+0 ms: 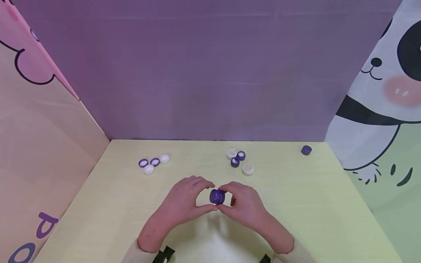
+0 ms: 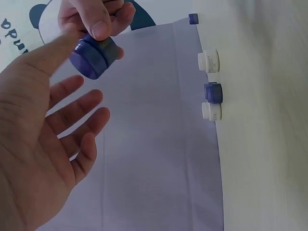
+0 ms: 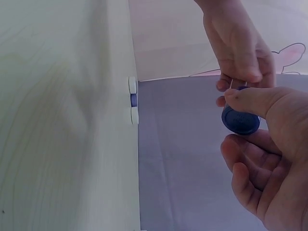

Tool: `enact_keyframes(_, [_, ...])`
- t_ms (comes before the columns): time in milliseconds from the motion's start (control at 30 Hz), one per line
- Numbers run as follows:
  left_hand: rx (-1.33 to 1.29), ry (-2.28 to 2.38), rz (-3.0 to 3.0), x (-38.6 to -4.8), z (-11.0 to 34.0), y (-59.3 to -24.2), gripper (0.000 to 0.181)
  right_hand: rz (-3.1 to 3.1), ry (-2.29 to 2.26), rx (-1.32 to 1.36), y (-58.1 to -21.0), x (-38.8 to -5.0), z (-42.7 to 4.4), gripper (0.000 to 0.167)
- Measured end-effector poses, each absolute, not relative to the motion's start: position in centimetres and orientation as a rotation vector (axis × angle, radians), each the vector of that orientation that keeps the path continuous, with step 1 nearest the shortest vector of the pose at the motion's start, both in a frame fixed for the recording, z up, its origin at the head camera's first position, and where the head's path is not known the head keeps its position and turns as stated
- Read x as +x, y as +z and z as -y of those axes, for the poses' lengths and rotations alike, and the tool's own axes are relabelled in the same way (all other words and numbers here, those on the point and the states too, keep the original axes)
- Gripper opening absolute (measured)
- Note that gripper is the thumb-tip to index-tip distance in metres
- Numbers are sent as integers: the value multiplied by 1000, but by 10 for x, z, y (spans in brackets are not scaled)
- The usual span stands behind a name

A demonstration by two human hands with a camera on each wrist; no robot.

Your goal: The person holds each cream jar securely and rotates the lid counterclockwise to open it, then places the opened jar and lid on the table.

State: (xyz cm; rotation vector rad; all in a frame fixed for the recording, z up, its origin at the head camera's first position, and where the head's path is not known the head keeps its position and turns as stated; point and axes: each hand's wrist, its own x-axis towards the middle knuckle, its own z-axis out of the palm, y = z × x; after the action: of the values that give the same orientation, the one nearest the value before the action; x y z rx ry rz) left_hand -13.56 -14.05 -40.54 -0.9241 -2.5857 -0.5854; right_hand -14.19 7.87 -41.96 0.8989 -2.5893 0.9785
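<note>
A small purple jar with its cap on is held just above the table, tipped on its side. My right hand pinches it between thumb and fingers. Around its other end my left hand is spread, the fingers apart from the jar in the head view. In the left wrist view, the left fingers are loosely extended below the jar; whether the left thumb touches it I cannot tell. The right wrist view shows the flat round end of the jar beneath the right thumb.
Two white lids and two purple-rimmed lids lie at the back left. At the back middle stand two white jars and two purple jars. Another purple jar is by the back right corner. A purple wall rises behind.
</note>
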Motion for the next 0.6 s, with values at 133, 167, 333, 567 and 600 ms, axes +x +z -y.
enact_keyframes(133, [-1033,-631,2540,-136,140,-404,44,2602,989,896,-420,-142,-79,33])
enact_keyframes(167, [-1052,-626,2529,-136,139,-404,43,2609,987,895,-420,-143,-80,33])
enact_keyframes(333, [-1058,-587,2522,-137,139,-405,37,2636,987,894,-419,-142,-79,31])
enact_keyframes(567, [-967,-488,2605,-134,138,-405,33,2624,925,898,-420,-140,-76,30])
enact_keyframes(600, [-950,-465,2611,-134,139,-405,33,2613,909,908,-420,-140,-75,29])
